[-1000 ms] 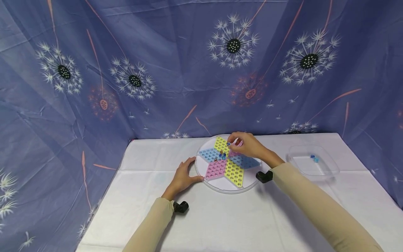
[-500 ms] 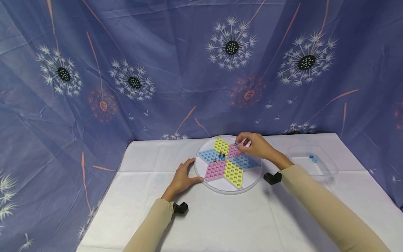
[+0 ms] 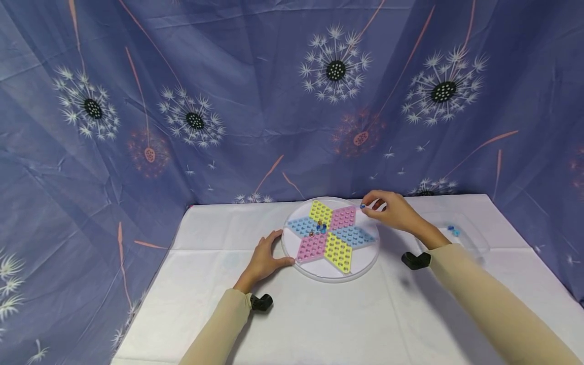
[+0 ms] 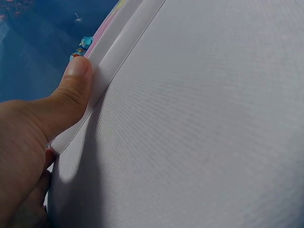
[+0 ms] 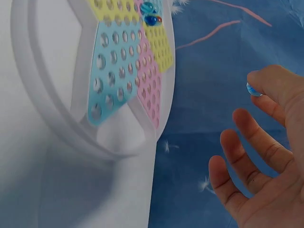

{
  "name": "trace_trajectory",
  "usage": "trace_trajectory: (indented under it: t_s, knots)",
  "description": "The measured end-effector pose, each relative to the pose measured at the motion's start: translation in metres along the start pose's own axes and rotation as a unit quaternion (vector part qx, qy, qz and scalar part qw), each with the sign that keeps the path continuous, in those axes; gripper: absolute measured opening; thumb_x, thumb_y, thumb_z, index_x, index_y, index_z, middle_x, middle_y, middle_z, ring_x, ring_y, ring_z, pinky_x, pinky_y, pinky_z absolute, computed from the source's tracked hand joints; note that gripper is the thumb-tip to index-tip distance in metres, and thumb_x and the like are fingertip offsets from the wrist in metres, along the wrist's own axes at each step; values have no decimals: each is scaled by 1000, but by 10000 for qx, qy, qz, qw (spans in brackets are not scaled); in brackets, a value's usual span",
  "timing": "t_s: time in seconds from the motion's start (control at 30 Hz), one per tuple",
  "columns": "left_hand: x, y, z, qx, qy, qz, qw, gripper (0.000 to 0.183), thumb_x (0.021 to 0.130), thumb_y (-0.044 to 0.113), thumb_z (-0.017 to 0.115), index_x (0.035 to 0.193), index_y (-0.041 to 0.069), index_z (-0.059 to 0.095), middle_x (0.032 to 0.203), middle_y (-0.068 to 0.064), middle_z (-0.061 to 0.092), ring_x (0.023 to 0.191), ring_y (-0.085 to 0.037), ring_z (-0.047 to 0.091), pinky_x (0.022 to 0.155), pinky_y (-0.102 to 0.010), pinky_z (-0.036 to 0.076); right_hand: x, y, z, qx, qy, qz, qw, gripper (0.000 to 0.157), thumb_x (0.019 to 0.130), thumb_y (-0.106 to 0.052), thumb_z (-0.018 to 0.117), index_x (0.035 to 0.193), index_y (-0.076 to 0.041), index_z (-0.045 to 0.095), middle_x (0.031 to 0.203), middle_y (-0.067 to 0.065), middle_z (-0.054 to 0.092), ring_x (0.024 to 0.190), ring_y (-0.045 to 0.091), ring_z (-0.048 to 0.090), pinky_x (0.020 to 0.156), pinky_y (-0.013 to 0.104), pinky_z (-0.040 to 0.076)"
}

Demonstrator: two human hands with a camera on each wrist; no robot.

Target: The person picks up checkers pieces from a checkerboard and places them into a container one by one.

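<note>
A round white Chinese checkers board with a pink, yellow and blue star lies on the table. Several marbles sit together near the star's centre. My left hand rests at the board's left edge, thumb and fingers spread; in the left wrist view the thumb lies against the white rim. Past the board's upper right edge, my right hand holds a blue marble up between thumb and index finger. The right wrist view shows that marble pinched, the other fingers loosely bent.
To the right stands a clear plastic box with a few blue marbles inside; my right forearm passes over its left side. A white cloth covers the table. A blue dandelion-print curtain hangs behind it.
My right hand has moved right, from over the yellow and pink points to beyond the board's edge, still pinching the blue marble. My left hand has stayed at the rim.
</note>
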State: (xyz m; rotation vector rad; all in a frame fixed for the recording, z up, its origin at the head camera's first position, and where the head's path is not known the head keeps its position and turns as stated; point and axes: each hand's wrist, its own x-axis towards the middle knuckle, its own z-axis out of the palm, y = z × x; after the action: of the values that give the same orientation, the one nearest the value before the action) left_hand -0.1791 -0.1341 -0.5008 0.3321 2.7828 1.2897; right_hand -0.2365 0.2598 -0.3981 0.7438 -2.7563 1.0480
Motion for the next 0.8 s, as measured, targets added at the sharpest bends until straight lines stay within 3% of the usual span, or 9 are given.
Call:
trace_trajectory:
  t_s: [0.8]
  knots:
    - [-1, 1, 1, -76, 47, 33, 10000, 93, 77, 32, 92, 155, 11, 44, 161, -18, 39, 149, -57, 19, 120, -68, 22, -54, 36, -48, -332, 441, 777, 9954, 20, 98, -31, 72, 113, -18, 72, 118, 9, 69, 96, 29, 67, 72, 37, 56]
